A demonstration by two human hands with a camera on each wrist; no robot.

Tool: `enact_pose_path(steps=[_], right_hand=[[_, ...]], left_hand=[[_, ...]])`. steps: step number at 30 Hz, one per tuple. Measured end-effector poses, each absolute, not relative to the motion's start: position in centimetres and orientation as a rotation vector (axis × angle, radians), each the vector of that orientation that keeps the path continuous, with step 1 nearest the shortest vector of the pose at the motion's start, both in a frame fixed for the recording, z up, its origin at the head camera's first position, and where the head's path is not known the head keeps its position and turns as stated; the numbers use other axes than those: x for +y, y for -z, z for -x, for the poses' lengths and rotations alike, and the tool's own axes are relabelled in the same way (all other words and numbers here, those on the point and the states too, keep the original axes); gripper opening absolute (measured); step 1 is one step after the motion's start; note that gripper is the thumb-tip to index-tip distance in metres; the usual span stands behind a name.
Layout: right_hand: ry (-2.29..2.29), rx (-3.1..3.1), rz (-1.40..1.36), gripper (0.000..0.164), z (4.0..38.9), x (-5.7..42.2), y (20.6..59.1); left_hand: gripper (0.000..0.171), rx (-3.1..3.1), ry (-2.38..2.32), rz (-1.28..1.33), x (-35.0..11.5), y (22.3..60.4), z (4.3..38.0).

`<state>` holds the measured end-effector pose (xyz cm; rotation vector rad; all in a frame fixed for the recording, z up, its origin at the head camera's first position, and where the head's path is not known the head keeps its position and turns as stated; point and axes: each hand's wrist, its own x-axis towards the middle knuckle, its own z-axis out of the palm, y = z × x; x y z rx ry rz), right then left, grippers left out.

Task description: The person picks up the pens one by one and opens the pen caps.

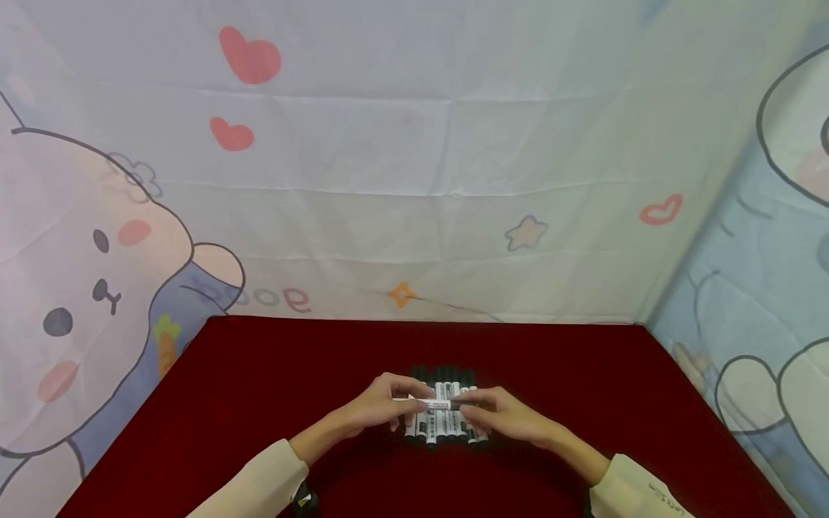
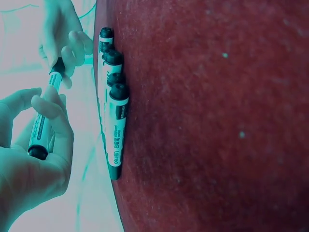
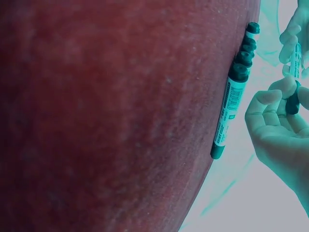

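A white marker pen (image 1: 437, 405) with black ends is held level above a row of similar markers (image 1: 442, 428). My left hand (image 1: 378, 405) grips its white barrel between thumb and fingers. In the left wrist view the left hand (image 2: 36, 171) curls round the barrel, and the black butt end shows near the palm. My right hand (image 1: 514, 416) pinches the black cap at the other end. The right wrist view shows the right hand (image 3: 277, 121) with thumb and fingertips on that dark cap (image 3: 293, 100).
Several white markers with black ends lie side by side on the dark red tablecloth (image 1: 291, 374), some of them poking out further than others. A printed curtain (image 1: 388, 180) with hearts and a cartoon animal hangs behind the table and along its sides.
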<state>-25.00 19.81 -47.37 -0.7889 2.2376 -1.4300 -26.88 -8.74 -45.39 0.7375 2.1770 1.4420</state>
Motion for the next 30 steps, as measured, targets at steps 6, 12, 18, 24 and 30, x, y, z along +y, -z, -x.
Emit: enact_pose_path(steps=[6, 12, 18, 24, 30], right_hand=[[1.425, 2.249, 0.767, 0.042, 25.1, 19.8, 46.9], [1.405, 2.279, 0.770, 0.041, 25.1, 19.5, 46.4], [1.408, 2.291, 0.805, 0.039, 25.1, 19.4, 46.3], [1.300, 2.347, 0.939, 0.031, 25.2, 19.7, 46.2], [1.227, 2.413, 1.061, 0.029, 25.7, 19.8, 45.8]], left_hand=[[0.037, 2.266, -1.417, -0.776, -7.9, 45.2, 26.8], [0.037, 2.334, -1.410, -0.820, -7.2, 45.0, 26.9], [0.033, 2.412, -1.371, -0.854, -6.9, 45.3, 26.9], [0.023, 2.464, -1.259, -0.956, -7.2, 45.0, 26.5], [0.028, 2.459, -1.280, -1.036, -7.7, 44.7, 26.3]])
